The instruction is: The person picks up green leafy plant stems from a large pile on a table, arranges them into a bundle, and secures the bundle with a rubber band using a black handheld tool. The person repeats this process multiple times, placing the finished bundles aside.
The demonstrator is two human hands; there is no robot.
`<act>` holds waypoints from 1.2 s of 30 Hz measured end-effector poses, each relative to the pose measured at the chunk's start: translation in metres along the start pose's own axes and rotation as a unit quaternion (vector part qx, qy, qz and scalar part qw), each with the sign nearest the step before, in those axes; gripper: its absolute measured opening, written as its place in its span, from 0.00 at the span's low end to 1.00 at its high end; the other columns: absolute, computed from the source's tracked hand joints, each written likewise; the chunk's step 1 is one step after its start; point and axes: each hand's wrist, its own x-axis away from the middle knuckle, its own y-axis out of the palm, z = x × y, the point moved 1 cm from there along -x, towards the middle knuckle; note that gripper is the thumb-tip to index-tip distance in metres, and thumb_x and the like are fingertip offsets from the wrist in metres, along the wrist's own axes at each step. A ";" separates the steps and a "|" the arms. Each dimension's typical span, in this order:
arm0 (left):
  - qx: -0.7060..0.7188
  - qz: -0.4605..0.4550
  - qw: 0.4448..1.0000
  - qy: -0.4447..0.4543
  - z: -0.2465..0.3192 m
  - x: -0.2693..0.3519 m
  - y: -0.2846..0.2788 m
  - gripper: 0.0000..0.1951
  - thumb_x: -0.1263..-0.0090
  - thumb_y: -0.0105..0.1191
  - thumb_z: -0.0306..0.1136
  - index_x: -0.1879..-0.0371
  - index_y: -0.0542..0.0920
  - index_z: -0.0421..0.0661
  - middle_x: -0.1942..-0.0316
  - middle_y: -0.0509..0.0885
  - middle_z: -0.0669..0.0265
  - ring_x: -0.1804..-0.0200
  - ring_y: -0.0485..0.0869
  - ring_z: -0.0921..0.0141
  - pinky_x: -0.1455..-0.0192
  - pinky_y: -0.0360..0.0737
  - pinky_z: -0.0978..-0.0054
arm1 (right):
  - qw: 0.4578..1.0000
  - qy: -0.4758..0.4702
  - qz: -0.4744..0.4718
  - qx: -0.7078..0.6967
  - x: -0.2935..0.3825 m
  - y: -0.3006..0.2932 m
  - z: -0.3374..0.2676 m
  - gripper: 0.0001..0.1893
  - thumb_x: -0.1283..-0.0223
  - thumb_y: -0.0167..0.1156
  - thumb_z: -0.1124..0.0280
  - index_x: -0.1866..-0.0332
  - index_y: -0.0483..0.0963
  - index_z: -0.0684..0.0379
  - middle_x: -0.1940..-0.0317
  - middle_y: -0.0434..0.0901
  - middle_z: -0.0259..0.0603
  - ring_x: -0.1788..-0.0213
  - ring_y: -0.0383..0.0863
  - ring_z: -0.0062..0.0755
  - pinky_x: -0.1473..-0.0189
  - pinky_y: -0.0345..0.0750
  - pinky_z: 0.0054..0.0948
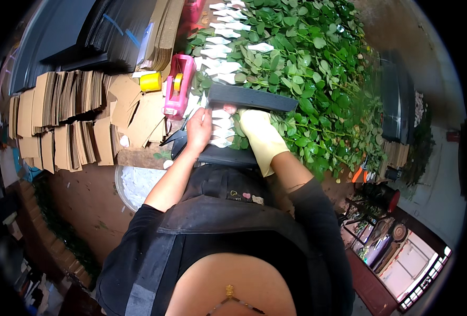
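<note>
A dark ribbed sheet (253, 98) stands across the work table before me, its ribbed face showing. My left hand (199, 131), bare, grips its left end with thumb and fingers. My right hand (261, 132), in a pale yellow rubber glove, is just below the sheet; its fingertips are hidden, so its hold is unclear. Between the hands, a pink rose head (230, 108) shows under the sheet's lower edge. White mesh sleeves (222, 132) lie in a column below it and continue above the sheet. Another dark sheet (227, 155) lies at the table edge against my apron.
Leafy green stems (316, 79) cover the right side. On the left are a pink tape dispenser (181, 85), a yellow tape roll (151, 82), black scissors (175, 137), cardboard pieces (63, 98) and stacked dark sheets (59, 31). A tub of white scraps (138, 183) stands below the edge.
</note>
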 end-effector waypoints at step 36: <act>-0.041 -0.149 0.988 -0.013 -0.039 0.008 -0.035 0.17 0.22 0.59 0.47 0.58 0.88 0.44 0.74 0.85 0.64 0.67 0.85 0.65 0.62 0.79 0.65 | 0.992 0.000 -0.096 0.082 0.023 -0.019 -0.023 0.23 0.34 0.67 0.58 0.38 0.72 0.56 0.41 0.85 0.50 0.38 0.85 0.48 0.39 0.81 0.45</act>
